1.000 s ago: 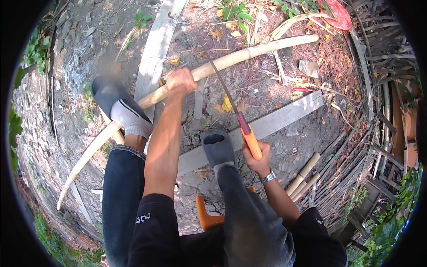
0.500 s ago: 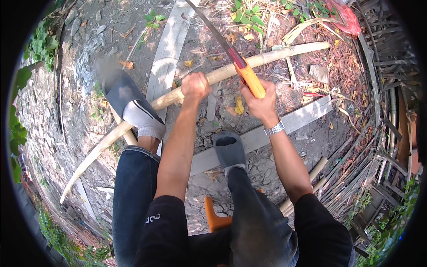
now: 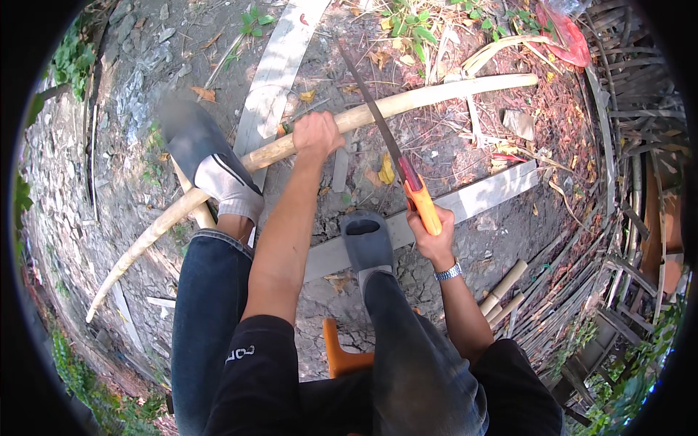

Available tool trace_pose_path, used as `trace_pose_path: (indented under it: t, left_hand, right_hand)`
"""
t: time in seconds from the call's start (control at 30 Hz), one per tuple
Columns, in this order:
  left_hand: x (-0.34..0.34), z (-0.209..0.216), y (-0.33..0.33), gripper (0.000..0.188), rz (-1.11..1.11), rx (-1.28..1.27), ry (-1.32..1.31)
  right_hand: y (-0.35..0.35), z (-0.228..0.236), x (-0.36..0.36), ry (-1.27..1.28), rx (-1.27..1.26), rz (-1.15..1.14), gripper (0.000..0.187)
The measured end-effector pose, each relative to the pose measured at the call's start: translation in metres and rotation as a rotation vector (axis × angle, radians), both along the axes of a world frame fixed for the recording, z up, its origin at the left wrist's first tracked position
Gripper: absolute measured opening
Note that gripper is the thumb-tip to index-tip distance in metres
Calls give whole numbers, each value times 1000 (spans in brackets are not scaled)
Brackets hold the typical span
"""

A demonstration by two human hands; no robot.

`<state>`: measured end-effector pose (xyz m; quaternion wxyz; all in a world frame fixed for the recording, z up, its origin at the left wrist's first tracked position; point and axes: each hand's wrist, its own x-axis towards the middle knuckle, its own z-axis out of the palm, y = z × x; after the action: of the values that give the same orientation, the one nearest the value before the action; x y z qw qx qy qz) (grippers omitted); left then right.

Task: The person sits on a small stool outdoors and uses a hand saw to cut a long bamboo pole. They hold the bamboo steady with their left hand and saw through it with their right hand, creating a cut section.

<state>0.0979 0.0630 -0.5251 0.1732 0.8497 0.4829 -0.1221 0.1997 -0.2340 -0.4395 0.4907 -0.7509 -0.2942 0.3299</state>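
My left hand (image 3: pixel 318 134) is wrapped round a long, curved, pale wooden pole (image 3: pixel 422 97), left of its middle. In my right hand (image 3: pixel 435 231) is the orange handle of a hand saw (image 3: pixel 387 136). The saw's blade lies across the pole to the right of my left hand, its tip pointing away from me. My left foot, in a dark slide sandal (image 3: pixel 196 138) and white sock, rests over the pole's left part. Beneath the pole near that foot is another pale wooden piece (image 3: pixel 201 213).
Flat grey boards (image 3: pixel 502 190) lie on cracked soil, one (image 3: pixel 280 65) running under the pole. An orange plastic piece (image 3: pixel 342 356) stands by my right leg. Cut poles (image 3: pixel 504 288) and thin sticks are at the right. A red plastic bag (image 3: pixel 567 36) sits at far right.
My right hand has drawn the saw back toward me and slightly right, so more of the blade's tip end now crosses the pole. My left hand keeps its hold.
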Motion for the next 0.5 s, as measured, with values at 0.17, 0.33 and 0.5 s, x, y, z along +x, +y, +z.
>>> trace_pose_path:
  t: [0.17, 0.33, 0.5]
  left_hand:
    - [4, 12, 2, 30, 3, -94, 53]
    - [3, 20, 3, 30, -12, -101, 65]
    - [6, 14, 0, 33, -4, -67, 32]
  right_hand:
    - [-28, 9, -8, 8, -61, 2, 8]
    - [-125, 47, -28, -30, -195, 56, 13]
    - [-60, 20, -9, -1, -94, -56, 13]
